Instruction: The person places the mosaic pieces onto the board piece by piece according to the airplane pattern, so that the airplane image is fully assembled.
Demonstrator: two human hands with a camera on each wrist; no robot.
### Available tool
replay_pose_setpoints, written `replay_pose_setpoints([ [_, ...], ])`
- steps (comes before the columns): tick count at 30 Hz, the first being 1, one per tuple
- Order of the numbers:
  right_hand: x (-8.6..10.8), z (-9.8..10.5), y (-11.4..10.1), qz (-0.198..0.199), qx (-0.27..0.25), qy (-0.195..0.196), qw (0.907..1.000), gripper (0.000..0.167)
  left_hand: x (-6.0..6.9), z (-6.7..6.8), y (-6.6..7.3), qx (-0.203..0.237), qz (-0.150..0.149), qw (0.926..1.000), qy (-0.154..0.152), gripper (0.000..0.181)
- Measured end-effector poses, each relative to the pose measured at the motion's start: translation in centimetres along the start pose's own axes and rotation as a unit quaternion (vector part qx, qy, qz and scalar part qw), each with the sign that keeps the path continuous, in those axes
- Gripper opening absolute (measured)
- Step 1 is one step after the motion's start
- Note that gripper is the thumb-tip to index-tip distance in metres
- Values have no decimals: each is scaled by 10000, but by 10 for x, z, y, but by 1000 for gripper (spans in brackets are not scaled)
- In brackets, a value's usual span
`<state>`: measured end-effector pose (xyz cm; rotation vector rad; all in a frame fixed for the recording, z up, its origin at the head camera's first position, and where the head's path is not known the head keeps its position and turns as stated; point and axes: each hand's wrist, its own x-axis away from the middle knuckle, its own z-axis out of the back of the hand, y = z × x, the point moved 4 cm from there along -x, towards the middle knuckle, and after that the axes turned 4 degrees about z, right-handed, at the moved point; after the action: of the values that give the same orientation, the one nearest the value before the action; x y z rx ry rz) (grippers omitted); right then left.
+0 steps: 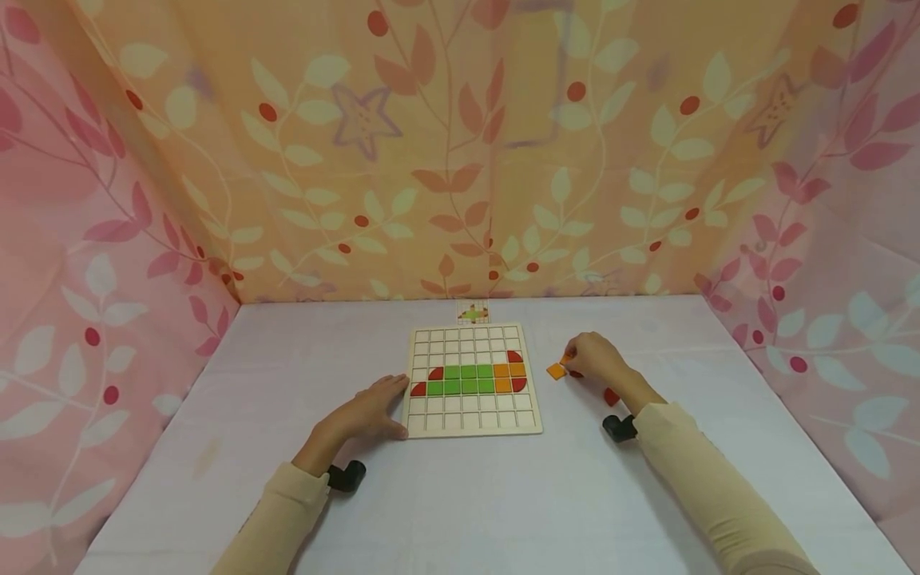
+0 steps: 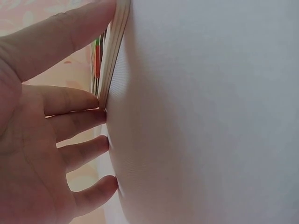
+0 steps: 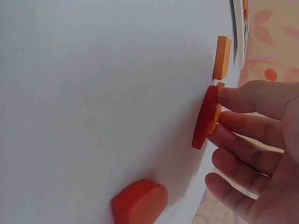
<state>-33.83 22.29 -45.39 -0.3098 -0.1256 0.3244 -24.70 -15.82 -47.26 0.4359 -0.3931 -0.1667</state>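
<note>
A wooden grid board (image 1: 438, 423) lies on the table, bearing green, orange and red tiles in a band across its middle rows. My left hand (image 1: 370, 409) rests at the board's left edge, its fingers straight and its thumb by the near corner. In the left wrist view, the thumb touches the board's side (image 2: 114, 56). To the right of the board, my right hand (image 1: 598, 359) pinches an orange tile (image 3: 217, 114) between thumb and finger. A red piece (image 3: 204, 119) lies close against it. Another orange tile (image 1: 557, 371) is just left of the fingertips.
A second red piece (image 1: 611, 397) lies below the right hand, near the wrist. Behind the board sits a small pattern card (image 1: 473, 312). White cloth covers the table (image 1: 474, 503), and patterned curtains (image 1: 446, 160) stand at its back and sides.
</note>
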Motion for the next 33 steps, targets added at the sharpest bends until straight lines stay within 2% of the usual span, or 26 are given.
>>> replay_pose_setpoints([
  [9, -1, 2, 2, -65, -61, -62, 9999, 25, 0, 1, 0, 10, -50, 10000, 6, 94],
  [19, -6, 11, -6, 139, -148, 242, 9995, 30, 0, 1, 0, 7, -114, 9999, 28, 94],
  [33, -16, 15, -32, 718, -98, 368, 9967, 26, 0, 1, 0, -26, -73, 10000, -26, 93],
])
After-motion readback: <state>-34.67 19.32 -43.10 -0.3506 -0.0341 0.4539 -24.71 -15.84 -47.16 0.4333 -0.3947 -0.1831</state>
